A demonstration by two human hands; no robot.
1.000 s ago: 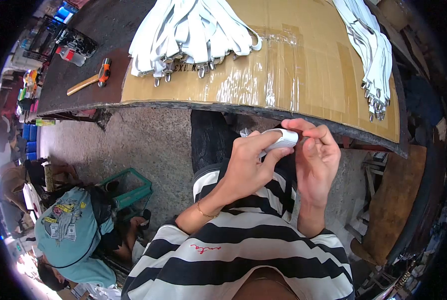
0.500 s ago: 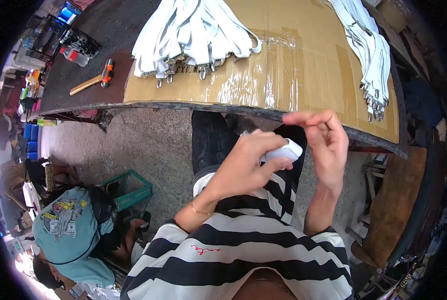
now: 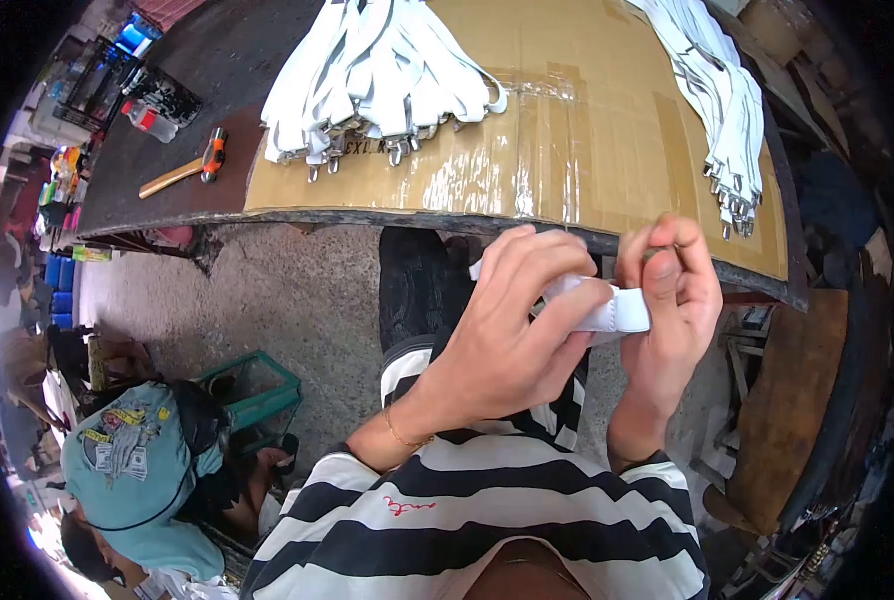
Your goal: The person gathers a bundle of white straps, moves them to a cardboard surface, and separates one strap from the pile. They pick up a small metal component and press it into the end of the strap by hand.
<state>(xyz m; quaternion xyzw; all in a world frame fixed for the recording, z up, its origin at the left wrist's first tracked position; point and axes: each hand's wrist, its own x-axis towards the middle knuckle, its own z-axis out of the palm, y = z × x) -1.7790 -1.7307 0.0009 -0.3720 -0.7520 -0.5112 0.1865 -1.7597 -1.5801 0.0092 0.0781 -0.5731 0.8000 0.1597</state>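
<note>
Cardboard (image 3: 607,140) bears two strap bundles (image 3: 367,80); left hand (image 3: 512,325) pinches one white band (image 3: 631,311), right hand (image 3: 679,310) pinched closed.

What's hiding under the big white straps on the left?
Cardboard is under the white straps, and some dark printed letters peek out by the metal clips. The straps cover the rest, so I can't tell what else is there.

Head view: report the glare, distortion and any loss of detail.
Head view: lens distortion bows the front edge of the table, and the corners fall to black; clear tape on the cardboard throws white glare; daylight washes out patches along the far left; the white strap is bright with little texture, and the small thing in the right hand is unclear.
</note>
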